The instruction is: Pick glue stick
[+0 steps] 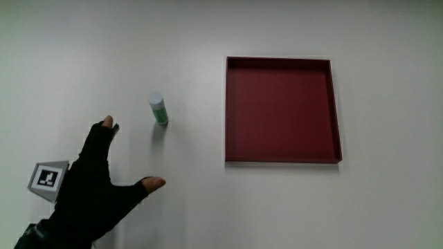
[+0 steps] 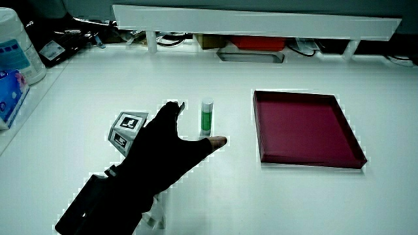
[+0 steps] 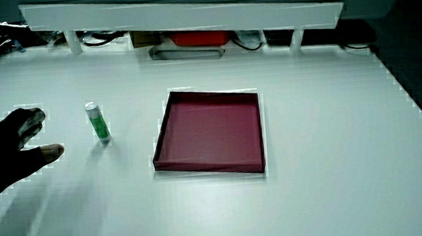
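Upright, glue stick [image 1: 158, 109] stands on white tabletop [image 1: 387, 207]; long axis vertical, pale cap up, green body below; same in both side views [image 2: 207, 117] [image 3: 97, 123]; we see it between hand and red tray [image 1: 282, 109], apart from both; our hand [image 1: 93, 190] in black glove sits nearer person than stick, beside it, not touching; fingers [image 1: 105, 128] spread, thumb out toward stick, holding nothing; patterned cube [image 1: 47, 178] on hand's back; tray shallow, square, open side up; low partition [image 2: 261, 19] at table's edge in side views.
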Tool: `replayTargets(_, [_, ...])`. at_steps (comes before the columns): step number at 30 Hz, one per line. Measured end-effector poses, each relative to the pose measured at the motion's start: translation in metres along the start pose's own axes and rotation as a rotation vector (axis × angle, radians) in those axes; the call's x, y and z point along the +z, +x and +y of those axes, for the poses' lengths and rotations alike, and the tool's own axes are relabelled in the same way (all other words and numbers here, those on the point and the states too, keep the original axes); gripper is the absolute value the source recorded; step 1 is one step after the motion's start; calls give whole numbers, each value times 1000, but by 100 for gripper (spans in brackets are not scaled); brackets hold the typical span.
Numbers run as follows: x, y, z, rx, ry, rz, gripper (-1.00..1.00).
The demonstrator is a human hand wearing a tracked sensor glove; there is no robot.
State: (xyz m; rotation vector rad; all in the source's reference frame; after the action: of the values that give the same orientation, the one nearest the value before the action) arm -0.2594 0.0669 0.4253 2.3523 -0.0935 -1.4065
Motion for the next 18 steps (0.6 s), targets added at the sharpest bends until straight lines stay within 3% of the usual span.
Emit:
replayTargets(4, [-1, -5, 10, 31, 7, -6, 0])
replayTargets(5, [0, -8, 14, 55, 14, 24, 0])
replayTargets(7, [-2, -6, 21, 48, 8, -8, 0])
replayTargets(9, [-3, -9, 27, 88, 14, 8, 0])
replayTargets(11, [-6, -7, 35, 57, 12, -50, 0])
replayTargets(12, [-7, -9, 39, 50, 21, -38, 0])
replayTargets(14, [-9, -8, 46, 85, 18, -47, 0])
replayTargets(15, [-9, -9, 48, 147, 21, -40, 0])
replayTargets(16, [-10, -11, 53, 158, 20, -22, 0])
replayTargets(18, [-12, -14, 61, 142, 15, -51, 0])
